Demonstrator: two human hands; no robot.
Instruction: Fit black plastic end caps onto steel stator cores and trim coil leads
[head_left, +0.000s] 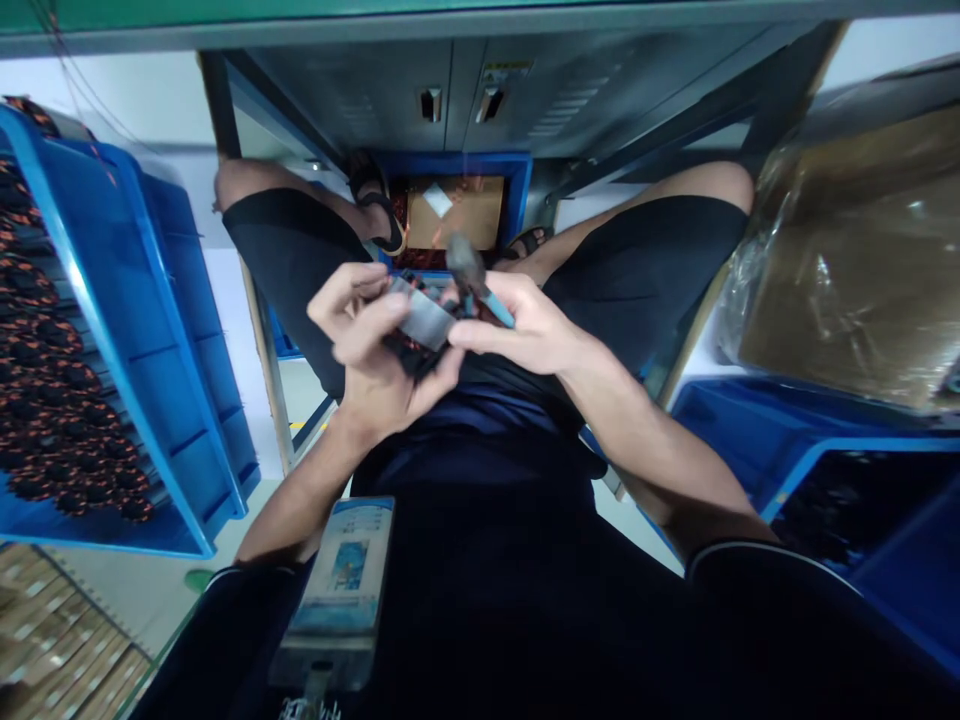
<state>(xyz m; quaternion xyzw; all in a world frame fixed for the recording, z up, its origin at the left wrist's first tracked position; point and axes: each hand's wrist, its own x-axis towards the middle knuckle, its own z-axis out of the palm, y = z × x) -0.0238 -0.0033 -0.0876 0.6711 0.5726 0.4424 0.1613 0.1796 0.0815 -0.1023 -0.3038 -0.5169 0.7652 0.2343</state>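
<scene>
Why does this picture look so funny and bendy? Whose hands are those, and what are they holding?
There is no machine here, just a person sitting down with a camera worn on the head. It looks down at the lap, so you see knees, sandals and two bare hands, and the wide lens bends things.

The left hand holds a small dark part with copper-coloured wire and a grey strip. The right hand has a grip on a small tool with a light blue handle, right beside that part.

On the left, a blue tray holds rows of similar dark parts. A blue bin stands on the right.
</scene>
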